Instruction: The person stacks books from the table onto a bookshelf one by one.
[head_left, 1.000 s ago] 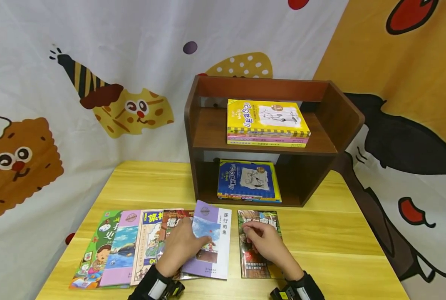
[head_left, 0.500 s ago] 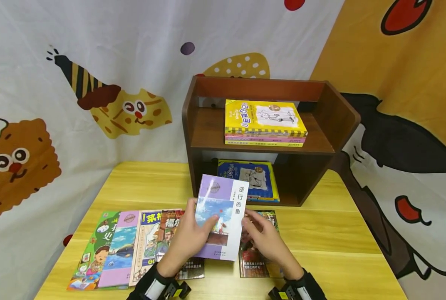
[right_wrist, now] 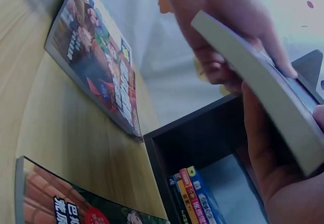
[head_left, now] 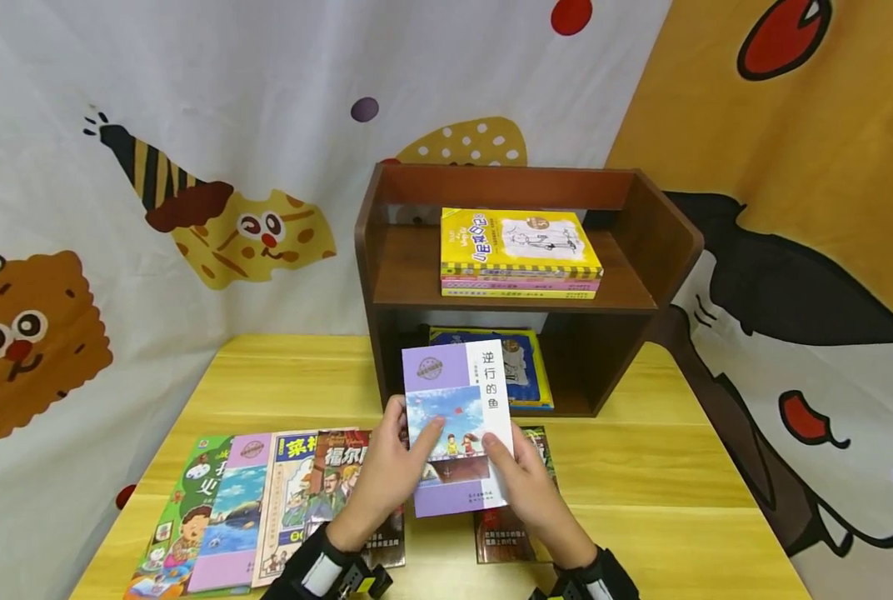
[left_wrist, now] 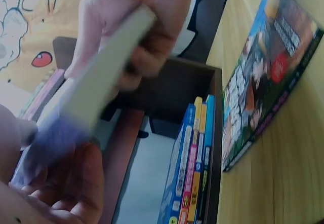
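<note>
Head view: the table point(head_left: 641, 483) carries a brown bookshelf point(head_left: 409, 267), with a yellow-topped stack point(head_left: 521, 242) above and a blue-topped stack point(head_left: 529, 390) below. To the left, overlapping books point(head_left: 225, 525) lie in a row; a dark book point(head_left: 502, 543) lies apart from them, partly under the right hand point(head_left: 532, 492). The purple book point(head_left: 446, 492) is raised above the table, in front of the bookshelf, its cover toward the person. The left hand point(head_left: 388, 467) and the right hand grip it by opposite sides, thumbs on the cover, fingers behind.

In my judgement, the pressure should be light and equal from both sides, because a soft cover can bend; the edges should stay aligned and the lower edge free of the dark book.

One second ago, the purple book lay over the row, gripped only by the left hand; now it is higher, further right, and in both hands.
</note>
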`<state>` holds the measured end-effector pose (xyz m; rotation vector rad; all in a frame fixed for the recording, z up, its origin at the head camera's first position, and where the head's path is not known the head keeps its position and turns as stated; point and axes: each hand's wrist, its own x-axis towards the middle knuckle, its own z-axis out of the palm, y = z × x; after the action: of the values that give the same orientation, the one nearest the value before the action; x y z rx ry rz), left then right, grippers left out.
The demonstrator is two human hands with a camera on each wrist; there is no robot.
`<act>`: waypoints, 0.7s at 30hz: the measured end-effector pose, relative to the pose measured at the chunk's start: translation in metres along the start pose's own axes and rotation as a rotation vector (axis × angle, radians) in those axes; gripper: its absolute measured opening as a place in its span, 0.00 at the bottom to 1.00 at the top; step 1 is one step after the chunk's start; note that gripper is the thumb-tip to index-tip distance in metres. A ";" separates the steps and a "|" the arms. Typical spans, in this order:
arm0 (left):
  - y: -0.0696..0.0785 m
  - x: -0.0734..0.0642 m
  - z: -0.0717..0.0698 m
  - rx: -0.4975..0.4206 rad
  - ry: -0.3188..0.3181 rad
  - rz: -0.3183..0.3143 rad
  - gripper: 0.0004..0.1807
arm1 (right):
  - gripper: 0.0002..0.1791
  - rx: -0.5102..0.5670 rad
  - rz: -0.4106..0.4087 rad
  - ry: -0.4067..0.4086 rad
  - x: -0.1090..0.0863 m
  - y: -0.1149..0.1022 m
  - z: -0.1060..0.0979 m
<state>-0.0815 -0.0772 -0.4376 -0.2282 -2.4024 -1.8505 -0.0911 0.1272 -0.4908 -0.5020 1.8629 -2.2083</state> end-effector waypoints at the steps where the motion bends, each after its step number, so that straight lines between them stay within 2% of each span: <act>1: -0.001 0.000 -0.002 0.006 -0.004 0.005 0.14 | 0.22 0.013 -0.001 -0.005 0.000 -0.001 -0.001; 3: -0.003 0.001 -0.007 0.014 -0.011 0.024 0.14 | 0.22 0.020 -0.003 -0.019 0.000 -0.002 -0.003; 6: -0.004 0.005 -0.016 -0.031 -0.054 0.052 0.14 | 0.22 -0.008 0.006 -0.053 0.001 -0.007 -0.009; 8: -0.002 0.010 -0.025 -0.067 -0.082 0.072 0.18 | 0.23 -0.033 0.021 -0.099 0.001 -0.013 -0.016; 10: 0.002 0.015 -0.034 -0.083 -0.108 0.087 0.27 | 0.23 -0.069 0.037 -0.166 0.001 -0.020 -0.025; 14: 0.012 0.022 -0.050 -0.049 -0.170 0.129 0.35 | 0.21 -0.185 0.038 -0.297 0.004 -0.043 -0.043; 17: 0.018 0.024 -0.053 -0.006 -0.266 0.159 0.38 | 0.19 -0.298 -0.010 -0.371 0.010 -0.064 -0.048; 19: 0.019 0.023 -0.049 -0.002 -0.342 0.163 0.39 | 0.19 -0.360 -0.038 -0.414 0.014 -0.078 -0.048; 21: 0.018 0.022 -0.043 -0.007 -0.382 0.168 0.39 | 0.19 -0.420 -0.063 -0.439 0.018 -0.089 -0.047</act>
<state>-0.1000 -0.1133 -0.4056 -0.8268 -2.5088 -1.8786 -0.1203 0.1794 -0.4080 -1.0338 2.0638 -1.5569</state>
